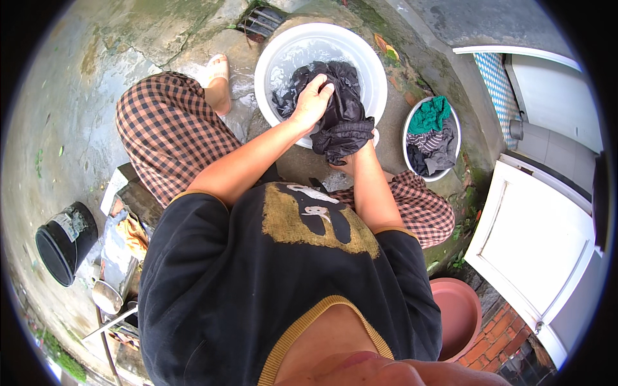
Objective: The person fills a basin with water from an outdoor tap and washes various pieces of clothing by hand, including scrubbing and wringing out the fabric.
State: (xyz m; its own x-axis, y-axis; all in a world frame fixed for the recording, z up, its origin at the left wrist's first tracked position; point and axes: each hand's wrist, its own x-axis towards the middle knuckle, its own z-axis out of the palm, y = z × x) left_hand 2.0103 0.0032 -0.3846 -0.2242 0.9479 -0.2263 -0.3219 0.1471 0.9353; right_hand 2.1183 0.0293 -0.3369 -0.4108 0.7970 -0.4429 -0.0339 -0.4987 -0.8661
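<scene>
A wet-looking black garment (pixel 338 106) with a gathered, elastic-looking band lies partly in a large white basin (pixel 262 83). Soapy water shows around it in the basin. My left hand (pixel 313 101) is closed on the cloth over the middle of the basin, thumb and knuckles uppermost. At the basin's near rim, my right hand (pixel 368 143) holds the banded end from the right side. Cloth covers most of that hand's fingers. The banded end hangs over the near rim toward me.
Right of the basin stands a smaller tub (pixel 458 138) of green, striped and dark clothes. A drain grate (pixel 261 22) lies beyond the basin. A black bucket (pixel 64 241) is at left, a pink basin (pixel 460 315) at lower right, and a white door (pixel 531 241) farther right.
</scene>
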